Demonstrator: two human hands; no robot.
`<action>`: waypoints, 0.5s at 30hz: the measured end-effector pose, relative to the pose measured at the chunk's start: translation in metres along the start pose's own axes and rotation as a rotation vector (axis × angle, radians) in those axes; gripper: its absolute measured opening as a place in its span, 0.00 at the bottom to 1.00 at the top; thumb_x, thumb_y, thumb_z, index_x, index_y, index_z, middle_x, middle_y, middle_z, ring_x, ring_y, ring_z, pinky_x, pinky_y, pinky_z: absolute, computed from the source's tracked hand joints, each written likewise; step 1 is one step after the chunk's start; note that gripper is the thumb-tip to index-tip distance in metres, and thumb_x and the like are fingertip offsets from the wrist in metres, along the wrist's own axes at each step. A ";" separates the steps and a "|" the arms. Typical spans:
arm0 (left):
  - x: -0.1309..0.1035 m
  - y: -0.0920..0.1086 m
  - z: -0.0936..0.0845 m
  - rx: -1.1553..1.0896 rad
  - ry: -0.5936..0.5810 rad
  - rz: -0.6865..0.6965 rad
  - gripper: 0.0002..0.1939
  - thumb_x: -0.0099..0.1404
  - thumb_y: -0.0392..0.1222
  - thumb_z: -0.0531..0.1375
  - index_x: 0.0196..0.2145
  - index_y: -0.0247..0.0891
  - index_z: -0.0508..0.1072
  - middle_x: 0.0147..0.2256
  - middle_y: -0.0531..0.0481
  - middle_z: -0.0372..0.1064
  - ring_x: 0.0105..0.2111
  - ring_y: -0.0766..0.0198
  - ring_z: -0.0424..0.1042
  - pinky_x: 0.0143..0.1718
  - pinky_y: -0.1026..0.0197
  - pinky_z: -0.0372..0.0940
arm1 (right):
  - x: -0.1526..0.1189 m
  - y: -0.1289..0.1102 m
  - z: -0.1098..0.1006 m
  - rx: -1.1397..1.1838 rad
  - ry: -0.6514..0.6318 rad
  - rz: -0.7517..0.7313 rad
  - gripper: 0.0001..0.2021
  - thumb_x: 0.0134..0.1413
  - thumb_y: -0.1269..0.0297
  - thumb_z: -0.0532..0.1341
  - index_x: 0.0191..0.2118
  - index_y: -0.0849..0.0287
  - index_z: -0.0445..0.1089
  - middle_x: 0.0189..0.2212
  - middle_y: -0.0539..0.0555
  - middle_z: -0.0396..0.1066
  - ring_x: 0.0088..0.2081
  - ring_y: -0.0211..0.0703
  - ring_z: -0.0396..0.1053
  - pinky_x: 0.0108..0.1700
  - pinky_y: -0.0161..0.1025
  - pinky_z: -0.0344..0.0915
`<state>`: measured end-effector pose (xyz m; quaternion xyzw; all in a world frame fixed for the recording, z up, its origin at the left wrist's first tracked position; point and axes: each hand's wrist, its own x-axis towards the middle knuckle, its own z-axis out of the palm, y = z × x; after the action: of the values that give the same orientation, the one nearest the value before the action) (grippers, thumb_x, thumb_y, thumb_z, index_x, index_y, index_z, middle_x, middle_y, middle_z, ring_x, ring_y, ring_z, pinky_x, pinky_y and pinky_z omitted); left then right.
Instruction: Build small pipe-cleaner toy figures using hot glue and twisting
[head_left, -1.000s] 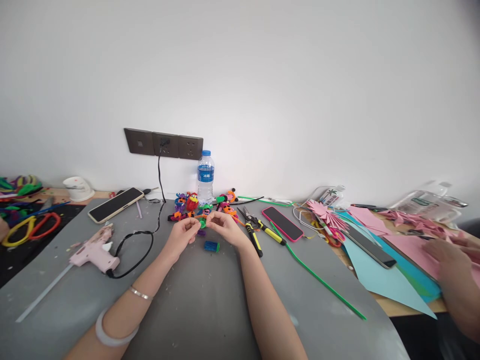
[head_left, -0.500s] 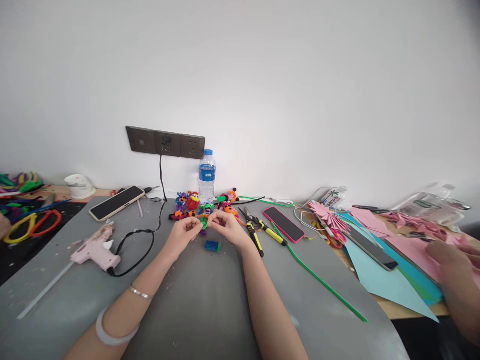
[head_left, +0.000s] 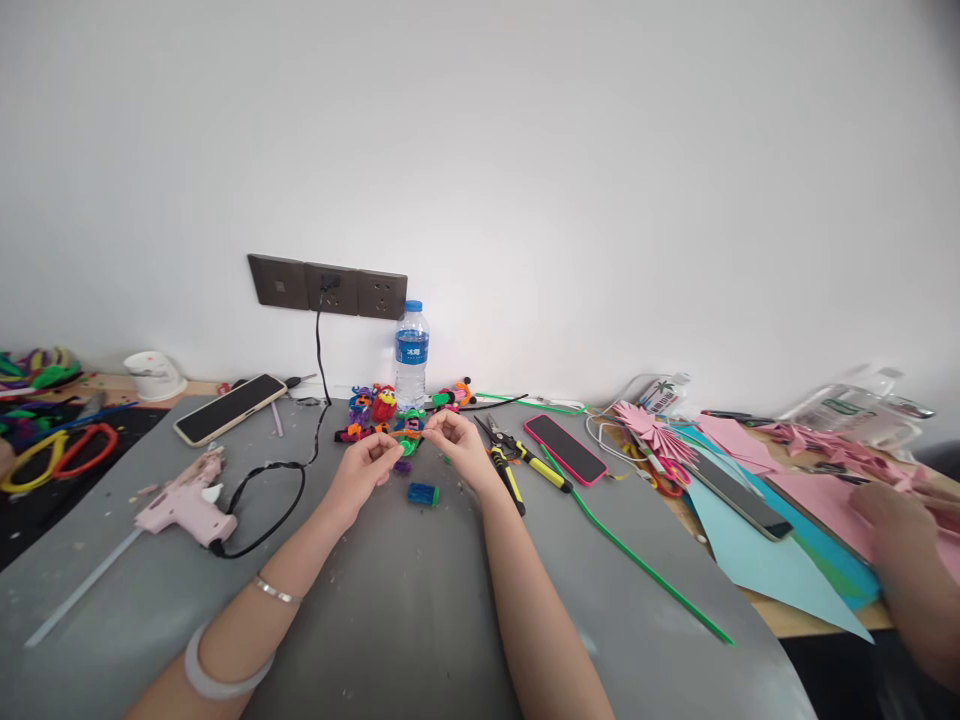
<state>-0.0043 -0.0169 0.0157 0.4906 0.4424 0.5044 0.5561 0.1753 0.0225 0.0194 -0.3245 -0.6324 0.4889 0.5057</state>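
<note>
My left hand point(head_left: 365, 474) and my right hand point(head_left: 459, 446) are raised over the grey mat, fingertips pinched, with a thin orange strip point(head_left: 411, 435) stretched between them. A small green piece point(head_left: 409, 448) shows beside my left fingertips; whether it is joined to the strip I cannot tell. Just beyond the hands stand several small colourful fuzzy figures point(head_left: 384, 403), in front of a water bottle point(head_left: 412, 355). A blue fuzzy roll with a green end point(head_left: 423, 494) lies on the mat below my hands.
On the left are a pink glue gun point(head_left: 187, 505), a phone point(head_left: 230, 408) and scissors point(head_left: 86, 449). To the right lie yellow-black pliers point(head_left: 541, 465), a pink-edged phone point(head_left: 565, 449), a green stem point(head_left: 645, 560) and coloured paper point(head_left: 780, 575). Another person's hand point(head_left: 911, 550) is at far right.
My hands have moved slightly apart, showing more of the orange strip between them. The view has shifted a little, and the other person's hand at the left edge shows less.
</note>
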 end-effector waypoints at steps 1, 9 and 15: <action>0.000 0.000 0.000 -0.019 0.017 0.001 0.16 0.55 0.52 0.65 0.26 0.36 0.68 0.20 0.60 0.51 0.18 0.74 0.48 0.20 0.66 0.46 | 0.000 -0.001 0.001 -0.001 0.024 -0.005 0.11 0.51 0.57 0.65 0.31 0.59 0.67 0.24 0.47 0.60 0.26 0.36 0.56 0.30 0.34 0.55; 0.002 0.002 -0.002 -0.126 0.105 0.013 0.16 0.54 0.51 0.67 0.27 0.36 0.70 0.21 0.61 0.48 0.18 0.76 0.44 0.20 0.67 0.42 | 0.000 -0.006 0.017 0.071 -0.017 0.012 0.11 0.50 0.57 0.65 0.31 0.59 0.68 0.26 0.49 0.65 0.28 0.37 0.61 0.32 0.35 0.58; 0.000 0.003 -0.001 -0.105 0.088 0.007 0.16 0.54 0.52 0.67 0.28 0.36 0.71 0.21 0.60 0.49 0.18 0.75 0.45 0.20 0.66 0.43 | -0.002 -0.008 0.020 0.074 -0.046 -0.001 0.11 0.51 0.57 0.65 0.30 0.59 0.68 0.25 0.48 0.63 0.27 0.36 0.60 0.30 0.34 0.57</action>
<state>-0.0054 -0.0164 0.0183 0.4397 0.4377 0.5500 0.5591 0.1578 0.0122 0.0263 -0.2940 -0.6256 0.5188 0.5030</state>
